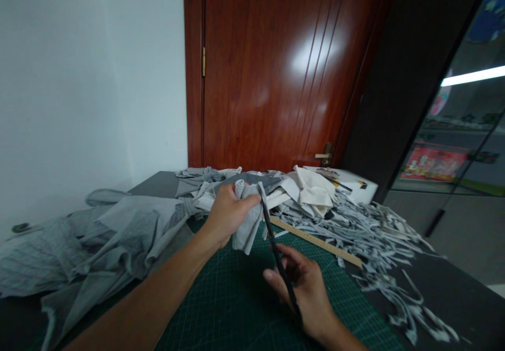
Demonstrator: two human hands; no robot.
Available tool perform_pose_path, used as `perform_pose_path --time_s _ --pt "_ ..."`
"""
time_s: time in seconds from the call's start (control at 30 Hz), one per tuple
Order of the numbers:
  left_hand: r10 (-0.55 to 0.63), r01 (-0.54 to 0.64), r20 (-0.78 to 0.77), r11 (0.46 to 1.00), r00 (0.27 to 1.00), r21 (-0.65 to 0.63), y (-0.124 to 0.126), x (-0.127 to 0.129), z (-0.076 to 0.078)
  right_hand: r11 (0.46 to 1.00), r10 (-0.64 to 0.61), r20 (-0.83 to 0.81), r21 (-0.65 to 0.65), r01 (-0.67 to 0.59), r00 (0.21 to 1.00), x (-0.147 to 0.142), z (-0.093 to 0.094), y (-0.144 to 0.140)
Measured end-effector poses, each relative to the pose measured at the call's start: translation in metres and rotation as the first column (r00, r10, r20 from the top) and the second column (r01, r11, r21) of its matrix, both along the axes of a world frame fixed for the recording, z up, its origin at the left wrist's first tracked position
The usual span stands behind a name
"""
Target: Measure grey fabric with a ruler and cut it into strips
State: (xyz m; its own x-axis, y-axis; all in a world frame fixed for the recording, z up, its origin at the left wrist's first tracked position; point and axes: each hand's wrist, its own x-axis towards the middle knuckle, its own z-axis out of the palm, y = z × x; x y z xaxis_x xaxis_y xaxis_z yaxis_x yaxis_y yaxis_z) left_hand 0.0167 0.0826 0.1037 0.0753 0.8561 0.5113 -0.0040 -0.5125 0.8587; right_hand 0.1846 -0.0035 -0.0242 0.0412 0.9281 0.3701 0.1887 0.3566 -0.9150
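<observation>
At the centre of the frame the left hand (229,211) holds up a bunched grey fabric piece (248,219), fingers clamped on it, above the green cutting mat (232,298). The right hand (305,290) grips black scissors (276,248), fingers closed round the handles, blades at the cloth's edge. Many cut grey strips (379,235) already lie at right beside a wooden ruler (315,241) (a good share looks done), while uncut grey garments (102,235) remain heaped at left on the worktop (445,277).

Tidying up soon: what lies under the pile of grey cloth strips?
Under the pile of grey cloth strips: a wooden ruler, partly covered, and dark tabletop. Anything deeper is hidden.
</observation>
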Motion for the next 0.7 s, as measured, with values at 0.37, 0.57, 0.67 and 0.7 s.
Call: perform_pose_path --time_s 0.37,0.57,0.67,0.7 --pt "0.034 -0.032 0.035 0.998 0.999 -0.053 -0.0005 -0.0007 0.0014 0.999 0.042 0.017 0.024 -0.042 0.999 0.0002 0.0032 -0.0007" --pt "0.015 -0.012 0.054 0.998 0.998 -0.061 -0.0005 0.0002 0.0026 0.999 0.050 0.035 0.011 -0.051 0.998 -0.0002 0.0028 -0.0012" --pt "0.017 -0.015 0.033 0.999 0.999 -0.049 -0.0018 -0.0002 0.0036 0.998 0.057 0.009 0.007 -0.057 0.998 -0.0002 0.0007 -0.0005" --pt "0.015 -0.014 0.019 0.999 1.000 -0.046 -0.0024 -0.0004 0.0039 0.998 0.056 -0.006 0.006 -0.056 0.998 -0.0002 0.0002 -0.0002"
